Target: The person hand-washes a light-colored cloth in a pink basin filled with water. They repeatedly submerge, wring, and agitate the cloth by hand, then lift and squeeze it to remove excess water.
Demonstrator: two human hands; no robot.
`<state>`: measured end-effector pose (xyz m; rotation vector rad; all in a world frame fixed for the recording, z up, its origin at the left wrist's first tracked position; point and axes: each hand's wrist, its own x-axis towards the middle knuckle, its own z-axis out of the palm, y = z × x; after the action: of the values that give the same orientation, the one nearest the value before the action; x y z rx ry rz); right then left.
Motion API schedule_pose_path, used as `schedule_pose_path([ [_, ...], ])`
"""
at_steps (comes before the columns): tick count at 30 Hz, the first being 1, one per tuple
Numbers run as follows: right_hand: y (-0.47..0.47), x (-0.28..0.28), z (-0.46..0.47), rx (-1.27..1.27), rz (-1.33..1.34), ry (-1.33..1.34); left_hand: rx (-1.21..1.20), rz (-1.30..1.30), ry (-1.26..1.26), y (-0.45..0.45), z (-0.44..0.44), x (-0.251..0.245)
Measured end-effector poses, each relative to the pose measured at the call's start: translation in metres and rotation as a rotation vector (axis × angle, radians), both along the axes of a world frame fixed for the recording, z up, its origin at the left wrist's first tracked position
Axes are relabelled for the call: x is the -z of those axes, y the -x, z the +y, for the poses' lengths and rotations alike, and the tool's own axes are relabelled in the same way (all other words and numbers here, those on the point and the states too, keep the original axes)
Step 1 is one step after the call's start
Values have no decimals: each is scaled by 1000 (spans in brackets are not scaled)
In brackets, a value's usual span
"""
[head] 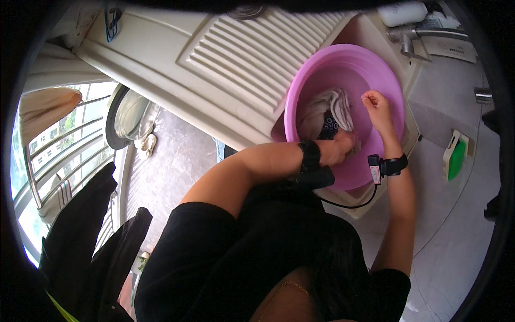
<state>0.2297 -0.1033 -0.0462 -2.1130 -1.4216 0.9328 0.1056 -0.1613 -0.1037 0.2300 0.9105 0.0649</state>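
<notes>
A pink plastic basin point(294, 92) stands in the sink. Inside it lie a bunched grey-white cloth point(340, 106) and a dark patterned fabric point(329, 128), beside what looks like water. My left hand point(344, 145) is low in the basin, closed on a part of the light cloth that shows past the fingers, which are partly hidden. To the right, my right hand point(377, 106) is raised over the basin, its fingers curled in towards the thumb, with nothing visible between them. Both wrists wear black straps with small devices, and a black cable hangs from the right one.
A ribbed washboard counter point(257, 56) adjoins the sink on the left. A metal faucet point(408, 44) and a white bottle point(402, 14) are at the upper right. A green-and-white brush or scrubber point(456, 157) is on the right. A round appliance door point(128, 114) stands ajar at left.
</notes>
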Motion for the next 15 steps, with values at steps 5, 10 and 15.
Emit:
schedule_pose_path([
  [5,-28,25,-22,127,-53,163,85,22,-19,10,13,-20],
  [10,-32,35,-31,78,-89,194,81,-67,113,19,25,-39],
  [15,-43,38,-33,6,-302,253,129,-42,83,17,30,-37],
])
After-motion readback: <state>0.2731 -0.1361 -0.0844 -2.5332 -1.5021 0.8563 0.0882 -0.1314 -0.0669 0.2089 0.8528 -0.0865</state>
